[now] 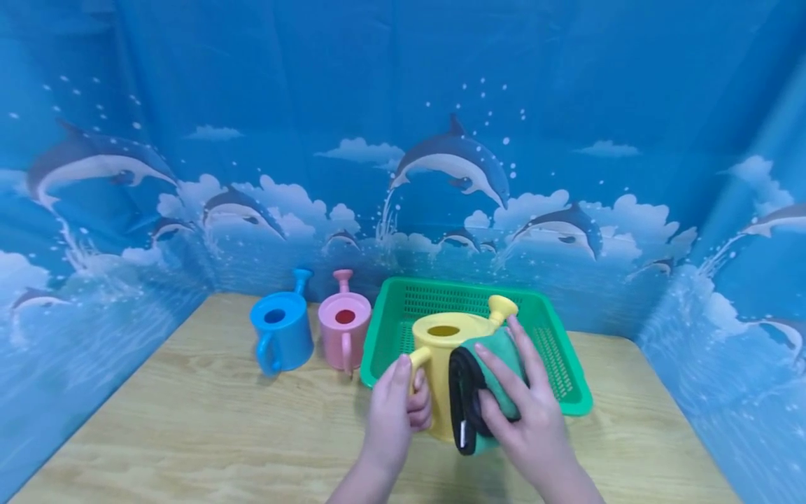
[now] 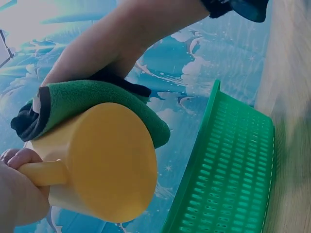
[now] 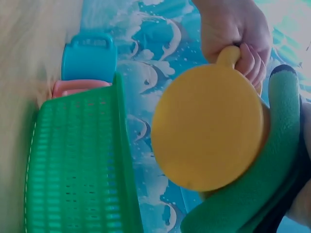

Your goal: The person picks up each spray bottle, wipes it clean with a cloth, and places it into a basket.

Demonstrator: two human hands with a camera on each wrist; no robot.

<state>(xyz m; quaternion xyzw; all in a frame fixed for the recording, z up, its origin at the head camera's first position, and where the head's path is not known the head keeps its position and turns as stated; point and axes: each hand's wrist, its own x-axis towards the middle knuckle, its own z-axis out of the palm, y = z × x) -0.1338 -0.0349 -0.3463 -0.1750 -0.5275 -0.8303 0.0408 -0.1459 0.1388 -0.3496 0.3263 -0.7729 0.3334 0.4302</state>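
Note:
A yellow watering can (image 1: 441, 402) is held up off the table, its round base showing in both wrist views. My left hand (image 1: 397, 409) grips its handle, fingers curled round it. Against the right side of the can lies a folded green cloth (image 2: 92, 97) with black edging and a small white tag. My right hand (image 1: 535, 413) holds this cloth to the can wall, fingers spread over it and the thumb at its fold. The can's spout rises just beyond those fingertips. Part of the cloth is hidden behind the right hand.
Behind the can stands a green perforated basket (image 1: 569, 402) on the wooden table (image 1: 252, 448). A pink watering can (image 1: 330, 343) stands left of the basket, with a blue watering can (image 1: 292, 343) beside it. A blue dolphin-print curtain (image 1: 302, 105) surrounds the table's back and sides.

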